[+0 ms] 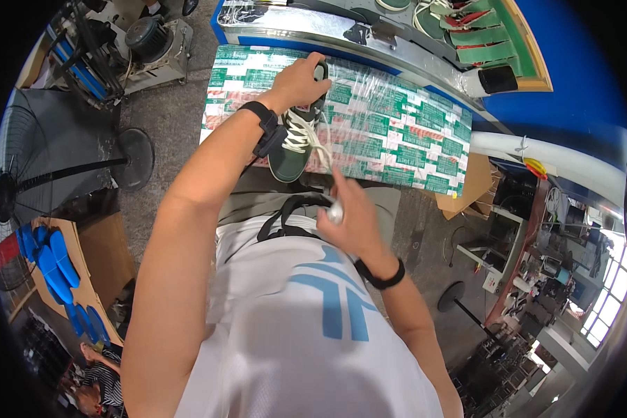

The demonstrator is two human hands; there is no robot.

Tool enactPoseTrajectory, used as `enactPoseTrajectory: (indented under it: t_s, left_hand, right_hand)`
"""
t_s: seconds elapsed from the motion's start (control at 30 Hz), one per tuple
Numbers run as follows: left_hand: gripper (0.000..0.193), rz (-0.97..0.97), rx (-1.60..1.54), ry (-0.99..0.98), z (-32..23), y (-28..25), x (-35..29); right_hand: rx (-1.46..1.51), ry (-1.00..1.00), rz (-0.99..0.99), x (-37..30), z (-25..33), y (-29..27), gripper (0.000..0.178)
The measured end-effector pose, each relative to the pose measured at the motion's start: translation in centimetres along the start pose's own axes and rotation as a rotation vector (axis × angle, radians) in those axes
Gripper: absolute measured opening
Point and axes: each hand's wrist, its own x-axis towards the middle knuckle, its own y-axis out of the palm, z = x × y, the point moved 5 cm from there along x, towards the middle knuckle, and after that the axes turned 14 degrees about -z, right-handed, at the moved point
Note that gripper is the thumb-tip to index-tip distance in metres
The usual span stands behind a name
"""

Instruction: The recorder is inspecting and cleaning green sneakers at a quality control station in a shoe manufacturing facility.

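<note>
A dark green sneaker (290, 157) with a white sole edge lies toe toward me at the near side of the wrapped work surface. My left hand (301, 85) is closed around its heel and collar, with the fingers partly hidden. White shoelaces (298, 132) cross the tongue, and one loose lace (320, 149) trails off the shoe's right side toward me. By the end of that lace is my right hand (356, 217), smeared by motion. Its fingers curl around a small silvery, rounded object (336, 212), mostly hidden in the palm; its index finger points toward the lace.
Green-and-white printed wrapping covers the work surface (390, 132). Beyond it runs a blue-sided conveyor (313, 28) with a tray of green shoe parts (477, 38). A pedestal fan (7, 195) and a box of blue insoles (94, 251) stand left; a cardboard box (470, 184) stands right.
</note>
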Motion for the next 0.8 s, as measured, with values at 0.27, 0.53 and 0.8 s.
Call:
enactPoseTrajectory:
  t_s: [0.27,0.53,0.8]
  left_hand:
    - [0.08,0.161,-0.266,-0.074,0.6,-0.7,-0.4]
    - [0.07,0.049,-0.02,-0.087,0.0,-0.1,-0.2]
    - [0.068,0.032,0.051,-0.001,0.5,0.8,0.1]
  right_hand:
    - [0.035,-0.202,-0.193,7.9,-1.1,5.6,0.094]
    - [0.325,0.11,-0.186,9.2,1.3,8.7,0.09]
    - [0.205,0.052,-0.035,4.0,0.1,2.6,0.087]
